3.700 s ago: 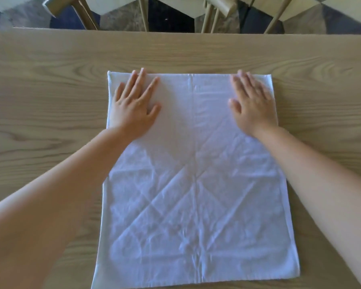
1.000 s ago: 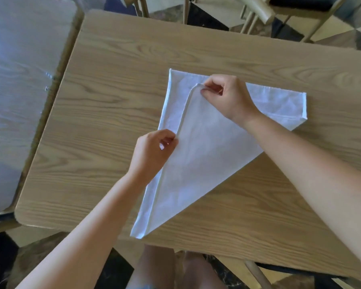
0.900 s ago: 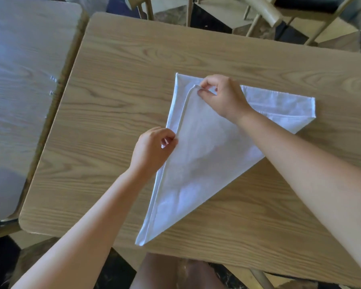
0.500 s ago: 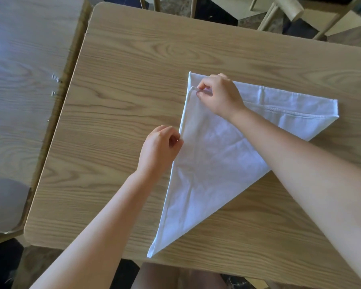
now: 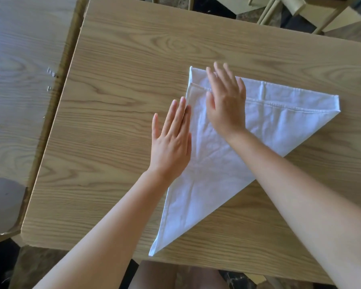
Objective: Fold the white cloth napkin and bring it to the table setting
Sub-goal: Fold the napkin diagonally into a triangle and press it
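At the near edge of the wooden table (image 5: pixel 113 163), a bit of the person's leg (image 5: pixel 175 276) shows below the tabletop. The white napkin (image 5: pixel 269 126) lies flat on the right half of the table. It is folded into a triangle. Its sharp tip points at the near edge and sits very close to it. Its long side runs along the far part, with one corner at the far left and one at the right.

The left hand (image 5: pixel 172 142) is open and flat, with the fingers straight and close together. It lies along the left side of the napkin, partly on the cloth and partly on the wood. It is not holding anything.

A little farther away, the right hand (image 5: pixel 225 101) is also open, with the fingers spread a bit. Its palm is down on the napkin, near the far left corner. It is not gripping the cloth. The fingertips look blurry.

To the left there is a second table (image 5: pixel 19 80), pushed right up beside this one. Past the far edge, chair legs (image 5: pixel 279 9) stand on the floor.
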